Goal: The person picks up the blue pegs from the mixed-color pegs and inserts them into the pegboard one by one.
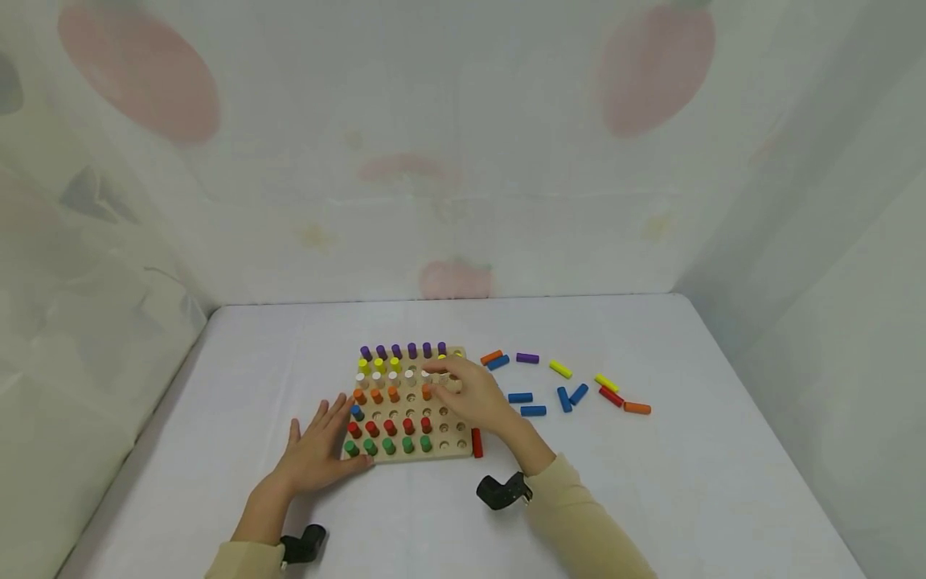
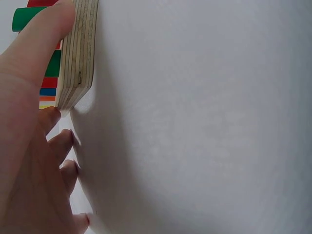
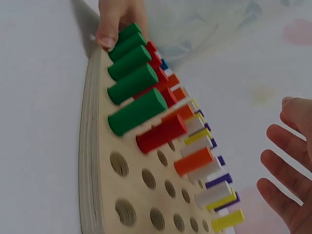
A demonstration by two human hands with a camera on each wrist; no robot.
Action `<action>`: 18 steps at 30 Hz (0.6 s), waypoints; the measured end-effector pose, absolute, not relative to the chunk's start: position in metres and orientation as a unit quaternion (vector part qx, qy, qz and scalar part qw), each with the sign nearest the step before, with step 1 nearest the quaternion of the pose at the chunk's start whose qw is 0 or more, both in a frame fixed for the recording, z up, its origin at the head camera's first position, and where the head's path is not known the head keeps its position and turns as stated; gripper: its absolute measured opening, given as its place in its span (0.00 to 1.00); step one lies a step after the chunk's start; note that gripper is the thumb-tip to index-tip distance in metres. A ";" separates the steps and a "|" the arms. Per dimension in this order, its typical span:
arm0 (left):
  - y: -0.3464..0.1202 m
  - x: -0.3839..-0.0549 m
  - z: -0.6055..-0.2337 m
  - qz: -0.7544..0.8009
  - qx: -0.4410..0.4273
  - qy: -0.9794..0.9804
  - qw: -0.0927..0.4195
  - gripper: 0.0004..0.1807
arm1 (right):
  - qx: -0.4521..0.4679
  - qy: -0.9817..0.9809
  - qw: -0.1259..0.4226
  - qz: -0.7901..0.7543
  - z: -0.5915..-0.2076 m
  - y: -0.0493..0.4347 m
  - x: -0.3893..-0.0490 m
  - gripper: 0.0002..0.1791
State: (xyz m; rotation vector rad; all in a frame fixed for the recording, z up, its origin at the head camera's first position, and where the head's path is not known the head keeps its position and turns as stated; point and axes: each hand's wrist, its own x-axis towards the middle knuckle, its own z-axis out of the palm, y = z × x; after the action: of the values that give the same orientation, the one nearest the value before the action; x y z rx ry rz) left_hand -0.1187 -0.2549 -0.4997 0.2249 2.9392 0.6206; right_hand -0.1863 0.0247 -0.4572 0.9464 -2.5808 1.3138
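Note:
A wooden pegboard (image 1: 456, 452) holds rows of coloured pegs, purple at the far side and green at the near side. My left hand (image 1: 316, 454) rests at its near left corner, thumb along the near edge, other fingers spread by the left side. In the left wrist view, that thumb (image 2: 46, 34) presses the layered edge beside a green peg (image 2: 27, 18). Over the far right part hovers my right hand (image 1: 473, 394), thumb and forefinger parted around a white peg (image 1: 425, 376) and an orange peg (image 1: 427, 392). The right wrist view shows its fingers (image 3: 287, 165) apart from the pegs.
Loose pegs lie right of the board, among them a purple peg (image 1: 527, 358), a yellow peg (image 1: 560, 369), several blue pegs (image 1: 533, 411) and an orange peg (image 1: 637, 408). One red peg (image 1: 477, 443) lies against the board's right edge. A patterned curtain (image 1: 463, 225) hangs behind the table.

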 end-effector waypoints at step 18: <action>-0.254 -0.118 -0.499 0.208 0.075 0.973 0.067 0.58 | 0.236 -0.892 0.038 0.384 -0.482 0.073 -0.196 0.24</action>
State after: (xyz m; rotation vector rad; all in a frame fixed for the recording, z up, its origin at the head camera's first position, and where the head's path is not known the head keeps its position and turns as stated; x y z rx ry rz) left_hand -0.1182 -0.2543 -0.4994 0.2252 2.9327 0.6281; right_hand -0.1961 0.0733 -0.4820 0.7251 -2.7353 1.1769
